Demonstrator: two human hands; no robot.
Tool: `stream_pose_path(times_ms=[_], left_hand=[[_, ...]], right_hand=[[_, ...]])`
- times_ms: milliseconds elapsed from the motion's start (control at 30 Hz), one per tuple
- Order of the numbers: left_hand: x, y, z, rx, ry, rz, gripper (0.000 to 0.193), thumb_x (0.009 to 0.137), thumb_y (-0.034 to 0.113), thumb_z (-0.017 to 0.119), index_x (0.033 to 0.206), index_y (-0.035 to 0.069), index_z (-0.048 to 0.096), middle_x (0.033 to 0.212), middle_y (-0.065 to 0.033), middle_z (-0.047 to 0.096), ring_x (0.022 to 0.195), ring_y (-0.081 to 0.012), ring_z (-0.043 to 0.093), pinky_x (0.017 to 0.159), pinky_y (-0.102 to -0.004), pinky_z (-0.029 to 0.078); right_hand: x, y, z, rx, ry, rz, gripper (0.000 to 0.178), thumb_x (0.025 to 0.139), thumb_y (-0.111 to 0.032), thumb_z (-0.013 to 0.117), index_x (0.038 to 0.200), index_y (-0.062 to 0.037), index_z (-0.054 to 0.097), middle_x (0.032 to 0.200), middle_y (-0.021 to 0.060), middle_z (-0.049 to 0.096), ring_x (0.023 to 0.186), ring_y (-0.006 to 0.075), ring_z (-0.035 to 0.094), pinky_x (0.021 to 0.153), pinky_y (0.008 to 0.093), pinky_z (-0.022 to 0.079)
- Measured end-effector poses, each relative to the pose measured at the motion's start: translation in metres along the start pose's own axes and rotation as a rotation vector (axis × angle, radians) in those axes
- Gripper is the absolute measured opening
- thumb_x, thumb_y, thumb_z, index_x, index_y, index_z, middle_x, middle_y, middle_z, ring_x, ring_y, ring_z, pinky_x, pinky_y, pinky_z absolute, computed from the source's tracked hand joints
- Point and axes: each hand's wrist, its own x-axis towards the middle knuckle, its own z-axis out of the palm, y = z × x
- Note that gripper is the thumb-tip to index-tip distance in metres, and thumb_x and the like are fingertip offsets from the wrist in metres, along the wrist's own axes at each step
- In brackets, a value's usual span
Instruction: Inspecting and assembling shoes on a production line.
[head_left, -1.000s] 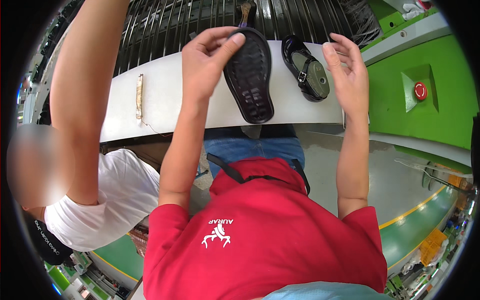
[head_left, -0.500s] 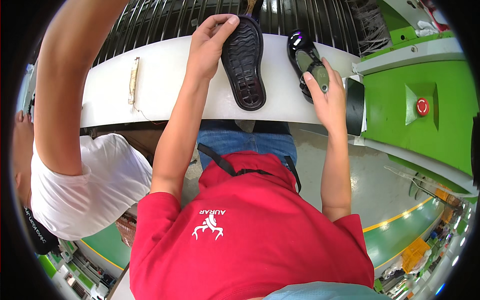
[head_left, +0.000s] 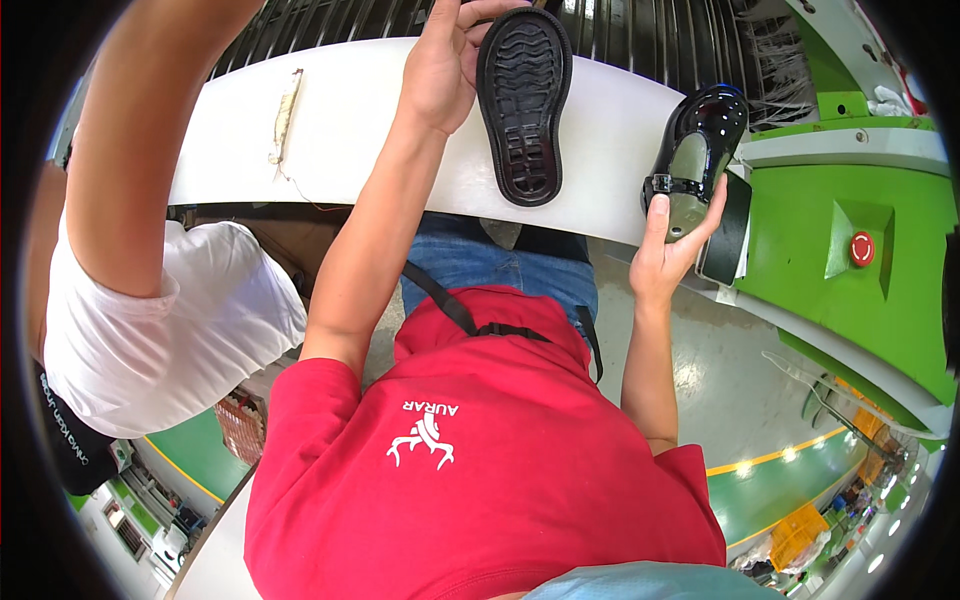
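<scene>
A black shoe sole [head_left: 523, 110], tread side up, stands out over the white worktop [head_left: 370, 120]. My left hand [head_left: 442, 80] is at its upper left edge, fingers curled at the toe end and partly cut off by the top of the picture. In my right hand [head_left: 680, 240] is a glossy black strap shoe [head_left: 705, 125] with a buckle and a grey-green insole. I grip it by the heel end, thumb on the near side and fingers along the other, its toe pointing away from me.
A slim wrapped stick [head_left: 285, 118] with a thin thread lies on the worktop at left. Dark metal rollers [head_left: 640, 35] run behind. On the right stands a green machine [head_left: 820, 290] with a red button [head_left: 862, 249]. A co-worker's bare arm [head_left: 140, 150] reaches across the far left.
The shoe has come up toward me and tilted in my right hand. My left thumb no longer lies over the sole's toe. The whole view has shifted somewhat.
</scene>
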Motion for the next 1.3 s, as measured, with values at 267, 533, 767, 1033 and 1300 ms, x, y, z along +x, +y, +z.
stream_pose_path(times_ms=[267,533,767,1033,1300], left_hand=[[-0.010,0.011,0.011,0.073,0.048,-0.008,0.089,0.118,0.066,0.021,0.133,-0.006,0.070,0.116,-0.0175,0.080,0.109,-0.0233,0.077,0.100,-0.0374,0.062],[-0.052,0.028,0.034,0.160,-0.081,0.166,0.069,0.119,0.055,0.040,0.138,-0.005,0.070,0.116,-0.0119,0.079,0.103,-0.0142,0.074,0.091,-0.0291,0.059],[-0.089,0.032,0.057,0.375,-0.147,0.370,0.070,0.088,0.015,0.093,0.149,-0.002,0.062,0.128,-0.0138,0.076,0.119,-0.0208,0.074,0.107,-0.0340,0.057],[-0.094,0.025,0.058,0.490,-0.163,0.511,0.072,0.080,0.006,0.098,0.143,-0.003,0.064,0.125,-0.0176,0.078,0.110,-0.0222,0.079,0.099,-0.0348,0.064],[-0.097,0.023,0.058,0.502,-0.131,0.548,0.069,0.080,0.004,0.098,0.140,-0.004,0.066,0.122,-0.0187,0.079,0.108,-0.0227,0.079,0.096,-0.0358,0.066]], right_hand=[[-0.001,-0.021,0.008,0.049,0.008,0.047,0.079,0.109,-0.023,0.067,0.172,0.0032,0.027,0.174,0.0229,0.034,0.157,0.0313,0.037,0.131,0.0440,0.026],[-0.046,-0.069,0.036,0.459,-0.116,0.029,0.089,0.102,-0.009,0.064,0.174,0.0065,0.013,0.173,0.0230,0.029,0.156,0.0316,0.041,0.128,0.0437,0.035],[-0.079,-0.069,0.041,0.498,-0.186,-0.104,0.097,0.097,-0.023,0.077,0.168,0.0092,0.019,0.151,0.0298,0.040,0.134,0.0363,0.050,0.115,0.0479,0.043],[-0.086,-0.064,0.045,0.460,-0.223,-0.150,0.093,0.097,-0.021,0.076,0.166,0.0100,0.023,0.152,0.0302,0.042,0.135,0.0377,0.050,0.115,0.0478,0.042],[-0.082,-0.069,0.043,0.369,-0.235,-0.232,0.088,0.097,-0.021,0.076,0.164,0.0108,0.029,0.151,0.0327,0.045,0.134,0.0407,0.053,0.114,0.0495,0.044]])
